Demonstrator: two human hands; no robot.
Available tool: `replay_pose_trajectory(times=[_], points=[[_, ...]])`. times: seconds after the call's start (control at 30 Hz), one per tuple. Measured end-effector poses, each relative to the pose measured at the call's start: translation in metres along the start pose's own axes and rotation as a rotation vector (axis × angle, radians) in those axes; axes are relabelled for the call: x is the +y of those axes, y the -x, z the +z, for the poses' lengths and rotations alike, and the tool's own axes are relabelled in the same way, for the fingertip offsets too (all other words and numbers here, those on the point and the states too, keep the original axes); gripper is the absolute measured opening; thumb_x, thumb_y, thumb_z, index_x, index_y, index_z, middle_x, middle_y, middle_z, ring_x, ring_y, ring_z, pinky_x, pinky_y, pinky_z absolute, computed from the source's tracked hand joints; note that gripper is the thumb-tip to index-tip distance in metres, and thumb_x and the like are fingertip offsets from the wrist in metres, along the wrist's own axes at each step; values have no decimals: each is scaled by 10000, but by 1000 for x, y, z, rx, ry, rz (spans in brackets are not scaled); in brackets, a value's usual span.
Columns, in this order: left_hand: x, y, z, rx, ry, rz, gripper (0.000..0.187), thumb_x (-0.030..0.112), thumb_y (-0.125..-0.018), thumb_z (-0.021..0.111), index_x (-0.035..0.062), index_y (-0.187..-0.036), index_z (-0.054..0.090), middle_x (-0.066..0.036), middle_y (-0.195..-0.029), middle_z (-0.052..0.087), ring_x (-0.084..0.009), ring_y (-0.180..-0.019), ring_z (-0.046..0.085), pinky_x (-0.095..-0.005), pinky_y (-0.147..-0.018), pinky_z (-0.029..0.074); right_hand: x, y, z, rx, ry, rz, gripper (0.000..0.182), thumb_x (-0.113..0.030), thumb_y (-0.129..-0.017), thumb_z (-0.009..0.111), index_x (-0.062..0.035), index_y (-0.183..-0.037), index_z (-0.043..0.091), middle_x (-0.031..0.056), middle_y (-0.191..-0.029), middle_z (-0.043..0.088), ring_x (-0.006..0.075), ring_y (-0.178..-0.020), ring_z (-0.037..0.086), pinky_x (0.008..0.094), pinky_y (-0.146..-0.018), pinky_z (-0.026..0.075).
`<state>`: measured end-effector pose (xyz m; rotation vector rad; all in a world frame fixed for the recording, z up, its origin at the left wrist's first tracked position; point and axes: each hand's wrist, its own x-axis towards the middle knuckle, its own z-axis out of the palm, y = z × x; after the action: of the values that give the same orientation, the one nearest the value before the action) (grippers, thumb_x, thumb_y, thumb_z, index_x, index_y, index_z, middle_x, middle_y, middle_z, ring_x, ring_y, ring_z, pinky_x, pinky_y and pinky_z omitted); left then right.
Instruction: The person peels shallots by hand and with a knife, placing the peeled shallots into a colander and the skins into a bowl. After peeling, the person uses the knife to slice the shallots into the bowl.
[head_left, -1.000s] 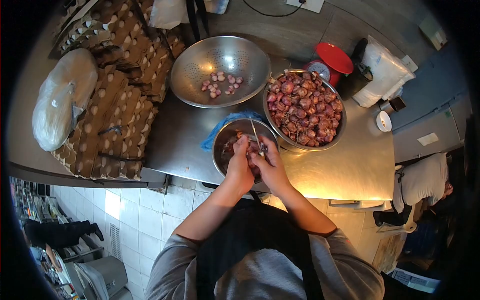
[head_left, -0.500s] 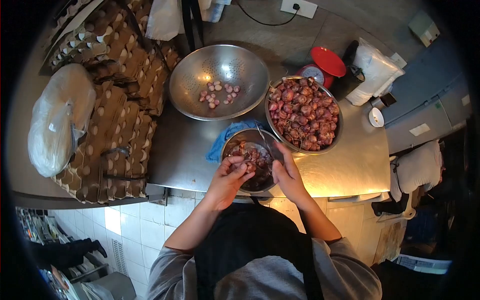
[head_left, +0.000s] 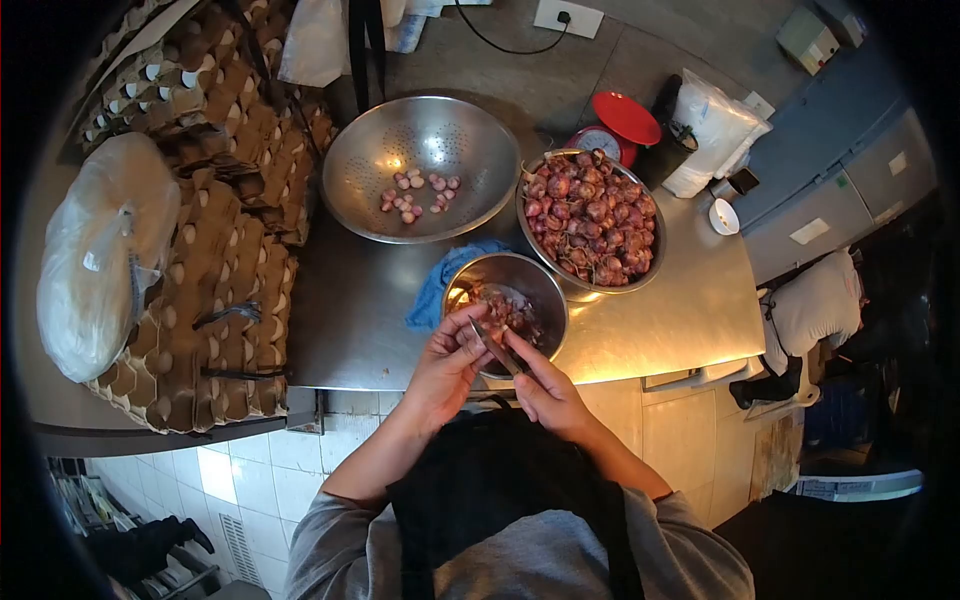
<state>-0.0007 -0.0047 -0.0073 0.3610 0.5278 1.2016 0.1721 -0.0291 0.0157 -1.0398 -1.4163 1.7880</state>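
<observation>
My right hand (head_left: 548, 390) is closed on a small knife (head_left: 494, 346), whose blade points up and left toward my left hand (head_left: 448, 365). The fingers of my left hand are pinched together near the blade; a small shallot seems to be between them, mostly hidden. Both hands are over the near rim of a steel bowl (head_left: 548, 290) with shallot peelings (head_left: 505, 303) inside. Behind it at the right, a larger bowl (head_left: 660, 245) is heaped with unpeeled red shallots (head_left: 590, 215). A steel colander (head_left: 350, 165) holds several peeled shallots (head_left: 410, 180).
Stacked egg trays (head_left: 215, 290) and a filled plastic bag (head_left: 105, 255) stand at the left. A blue cloth (head_left: 432, 290) lies beside the peelings bowl. Behind the shallots are a red scale (head_left: 627, 118) and white bags (head_left: 710, 130). A small white bowl (head_left: 723, 217) sits at the right.
My hands have come together lower, over the bowl's near edge. The knife has swung from pointing up and away to lying across by my left fingers. The view has shifted slightly.
</observation>
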Motion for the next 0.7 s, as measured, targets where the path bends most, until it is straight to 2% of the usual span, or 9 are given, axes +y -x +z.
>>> replay_pose_trajectory(times=[0.03,0.1,0.2,0.27,0.4,0.47,0.53,0.63,0.7], points=[[-1,1,-1,12,-4,7,261,32,-825,550,53,-1085,524,-39,-988,581,-147,-941,563,-270,-827,460,0,2,0,-2,26,33,491,-150,-911,429,-90,-1360,239,56,-914,541,71,-670,497,190,-602,411],[-1,2,0,21,-23,23,249,24,-820,556,49,-1067,534,-45,-986,588,-144,-928,568,-268,-814,461,2,5,0,46,167,-74,480,-142,-906,432,-66,-1347,262,86,-1098,509,120,-904,502,224,-780,388],[-2,7,5,34,-59,45,226,13,-812,564,43,-1036,549,-49,-961,600,-139,-906,574,-268,-801,461,1,9,0,45,187,-104,483,-128,-898,437,-36,-1339,265,107,-1302,388,161,-1160,384,256,-955,276],[-4,8,7,57,-69,62,213,8,-808,569,39,-1018,557,-51,-946,608,-135,-890,577,-270,-794,462,2,10,-1,40,153,-92,485,-120,-892,444,-25,-1335,268,110,-1346,350,170,-1220,337,263,-992,235],[-14,9,5,75,-119,137,221,-7,-791,578,30,-1007,558,-67,-934,615,-148,-864,586,-287,-786,462,13,1,-3,87,174,-164,441,-115,-885,463,-25,-1296,328,108,-1226,452,152,-1101,437,253,-924,319],[-16,8,3,100,-150,167,234,-51,-771,587,20,-993,565,-73,-935,612,-136,-856,583,-276,-781,474,19,-4,-1,120,152,-176,391,-121,-886,471,-35,-1250,361,90,-1067,505,124,-943,485,234,-813,370],[-23,7,2,160,-167,198,248,-63,-756,599,14,-989,563,-80,-926,613,-137,-849,585,-273,-776,475,21,-10,1,147,84,-131,329,-132,-888,476,-51,-1193,383,57,-846,535,85,-727,508,204,-649,409],[-25,6,4,171,-185,246,265,-64,-747,612,10,-996,557,-84,-933,608,-133,-859,578,-267,-786,468,21,-18,5,154,-40,-145,269,-159,-890,488,-78,-1117,367,-10,-633,431,36,-514,380,180,-460,309],[-26,4,6,161,-214,262,278,-61,-750,612,8,-1012,547,-84,-948,600,-128,-876,569,-265,-802,459,22,-23,2,156,-122,-141,244,-166,-893,484,-90,-1088,359,-18,-591,401,41,-474,360,185,-420,286]])
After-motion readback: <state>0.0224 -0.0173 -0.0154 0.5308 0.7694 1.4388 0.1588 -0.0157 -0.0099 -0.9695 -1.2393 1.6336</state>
